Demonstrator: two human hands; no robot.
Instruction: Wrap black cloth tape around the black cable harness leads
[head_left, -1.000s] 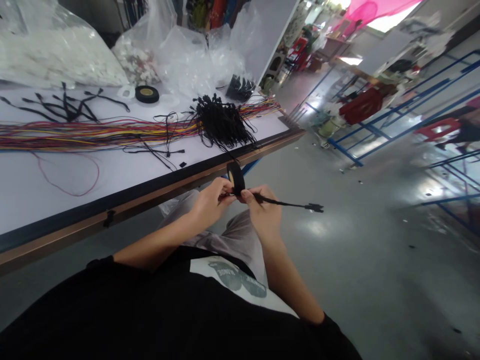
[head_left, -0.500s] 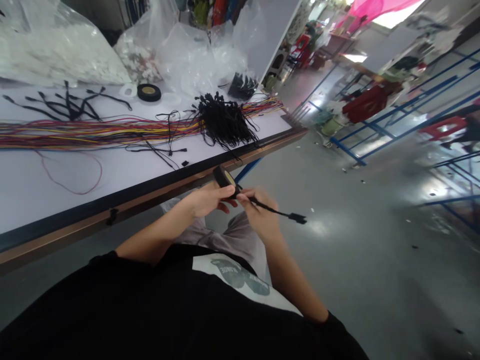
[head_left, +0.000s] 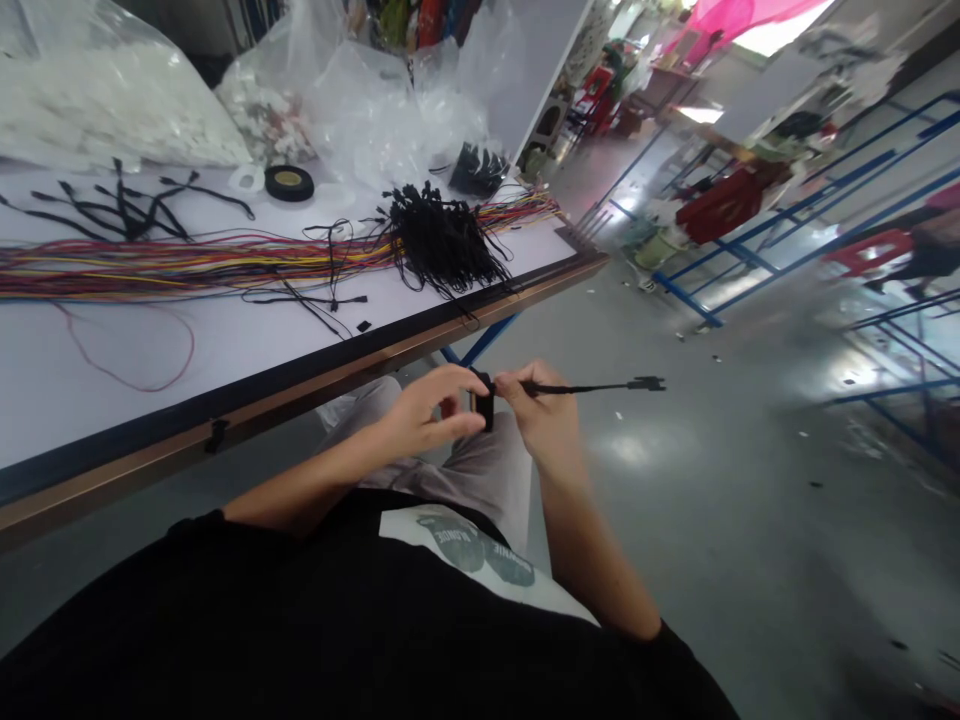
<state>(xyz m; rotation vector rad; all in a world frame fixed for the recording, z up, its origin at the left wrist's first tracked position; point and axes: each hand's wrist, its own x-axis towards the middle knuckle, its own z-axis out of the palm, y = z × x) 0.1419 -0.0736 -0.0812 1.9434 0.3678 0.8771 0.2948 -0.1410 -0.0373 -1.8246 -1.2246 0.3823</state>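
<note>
Above my lap, my left hand grips a roll of black tape between thumb and fingers, the roll seen nearly edge-on. Close beside it, my right hand pinches a thin black taped cable. A black connector at the cable's free end points right, over the floor. The cable's other end meets the tape roll between my hands; exactly how they join is hidden by my fingers.
On the white table lie long coloured wires, a heap of black connector cables and another tape roll. Plastic bags of white parts stand behind. Blue metal frames stand on the right.
The tape roll has turned from tilted to nearly edge-on and moved slightly right and down. My right hand has shifted right, and the cable has swung up to nearly level.
</note>
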